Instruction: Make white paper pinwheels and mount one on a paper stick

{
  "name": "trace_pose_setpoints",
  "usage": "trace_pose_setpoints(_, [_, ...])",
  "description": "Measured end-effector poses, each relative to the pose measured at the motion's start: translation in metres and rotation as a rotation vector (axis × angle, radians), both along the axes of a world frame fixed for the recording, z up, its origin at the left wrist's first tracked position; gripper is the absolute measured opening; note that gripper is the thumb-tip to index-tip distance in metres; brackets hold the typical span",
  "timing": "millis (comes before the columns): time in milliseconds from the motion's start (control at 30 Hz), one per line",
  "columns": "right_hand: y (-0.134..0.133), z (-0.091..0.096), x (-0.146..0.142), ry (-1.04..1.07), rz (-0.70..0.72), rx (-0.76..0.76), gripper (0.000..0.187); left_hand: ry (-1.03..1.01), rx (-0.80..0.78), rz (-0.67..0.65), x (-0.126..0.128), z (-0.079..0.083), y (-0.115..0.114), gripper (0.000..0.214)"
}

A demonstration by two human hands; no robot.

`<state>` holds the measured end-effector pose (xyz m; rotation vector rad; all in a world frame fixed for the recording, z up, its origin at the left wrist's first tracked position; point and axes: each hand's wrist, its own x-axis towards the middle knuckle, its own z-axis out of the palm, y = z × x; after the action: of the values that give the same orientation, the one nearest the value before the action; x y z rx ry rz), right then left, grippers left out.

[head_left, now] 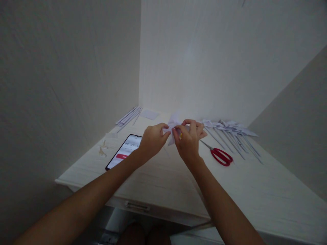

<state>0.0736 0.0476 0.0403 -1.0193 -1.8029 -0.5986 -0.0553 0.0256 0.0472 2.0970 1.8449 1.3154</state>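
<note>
Both of my hands meet above the middle of the white table (158, 173), holding a folded white paper pinwheel (174, 121) between them. My left hand (152, 140) pinches its left side with thumb and fingers closed. My right hand (189, 137) is closed round the paper's middle, and a small yellow thing shows at its fingertips; I cannot make out what it is. The paper's lower part is hidden behind my fingers.
A phone (124, 151) with a lit screen lies left of my hands. Red-handled scissors (220, 155) lie to the right, beside several finished paper pinwheels on sticks (231, 131). Rolled paper sticks (128, 116), a paper square (149, 114) and small scraps (103, 149) sit near the left wall.
</note>
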Motion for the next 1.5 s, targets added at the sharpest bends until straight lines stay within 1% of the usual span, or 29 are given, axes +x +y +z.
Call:
trace_pose_setpoints(100, [-0.001, -0.002, 0.0, -0.016, 0.032, -0.072, 0.021, -0.08, -0.132, -0.019, 0.0, 0.007, 0.002, 0.018])
trace_pose_setpoints(167, [-0.001, -0.004, 0.0, -0.022, 0.06, -0.117, 0.023, -0.1, -0.179, -0.01, -0.001, 0.009, 0.002, 0.017])
trace_pose_setpoints(300, [-0.001, -0.009, -0.001, -0.048, 0.086, -0.146, 0.021, -0.085, -0.179, 0.022, -0.001, 0.005, 0.003, 0.012])
trace_pose_setpoints(400, [0.0, -0.008, 0.001, 0.017, 0.112, -0.175, 0.017, -0.099, -0.163, 0.035, -0.002, 0.001, 0.003, 0.012])
trace_pose_setpoints(433, [0.002, -0.007, 0.003, 0.074, 0.127, -0.197, 0.021, -0.105, -0.158, 0.037, -0.002, 0.001, 0.003, 0.012])
trace_pose_setpoints(500, [0.006, -0.003, 0.01, 0.225, 0.164, -0.268, 0.039, -0.106, -0.151, 0.042, -0.003, 0.001, 0.003, 0.012])
trace_pose_setpoints(533, [0.01, -0.002, 0.015, 0.301, 0.195, -0.325, 0.047, -0.101, -0.15, 0.039, -0.002, 0.002, 0.003, 0.012])
trace_pose_setpoints(567, [0.013, -0.001, 0.02, 0.365, 0.239, -0.406, 0.051, -0.096, -0.149, 0.03, -0.002, 0.003, 0.003, 0.011])
trace_pose_setpoints(600, [0.017, 0.0, 0.024, 0.41, 0.305, -0.519, 0.049, -0.091, -0.15, 0.014, -0.001, 0.004, 0.003, 0.011])
trace_pose_setpoints(700, [0.024, 0.0, 0.036, 0.475, 0.595, -0.962, 0.035, -0.086, -0.163, -0.04, 0.002, 0.006, 0.001, 0.01])
trace_pose_setpoints(733, [0.025, -0.001, 0.038, 0.49, 0.675, -1.06, 0.032, -0.084, -0.167, -0.046, 0.002, 0.007, 0.0, 0.009])
trace_pose_setpoints(767, [0.025, -0.002, 0.039, 0.506, 0.728, -1.11, 0.03, -0.084, -0.176, -0.05, 0.003, 0.006, -0.001, 0.008])
trace_pose_setpoints(833, [0.025, -0.004, 0.039, 0.526, 0.747, -1.101, 0.027, -0.117, -0.22, -0.075, 0.004, 0.005, -0.002, 0.008])
trace_pose_setpoints(967, [0.027, -0.008, 0.035, 0.505, 0.666, -1.005, 0.023, -0.299, -0.366, -0.181, 0.006, -0.003, -0.001, 0.019])
trace_pose_setpoints(1133, [0.031, -0.014, 0.032, 0.386, 0.644, -0.94, 0.023, -0.533, -0.463, -0.21, 0.012, -0.012, 0.002, 0.009])
trace_pose_setpoints(1267, [0.031, -0.013, 0.033, 0.266, 0.562, -0.839, 0.02, -0.681, -0.531, -0.255, 0.014, -0.016, 0.003, 0.01])
trace_pose_setpoints(1367, [0.029, -0.012, 0.032, 0.201, 0.516, -0.811, 0.019, -0.774, -0.55, -0.254, 0.014, -0.018, 0.003, 0.006])
trace_pose_setpoints(1433, [0.028, -0.011, 0.031, 0.168, 0.496, -0.804, 0.02, -0.802, -0.567, -0.231, 0.015, -0.02, 0.003, 0.002])
trace_pose_setpoints(1500, [0.027, -0.01, 0.03, 0.151, 0.488, -0.801, 0.019, -0.818, -0.578, -0.215, 0.017, -0.022, 0.003, 0.003])
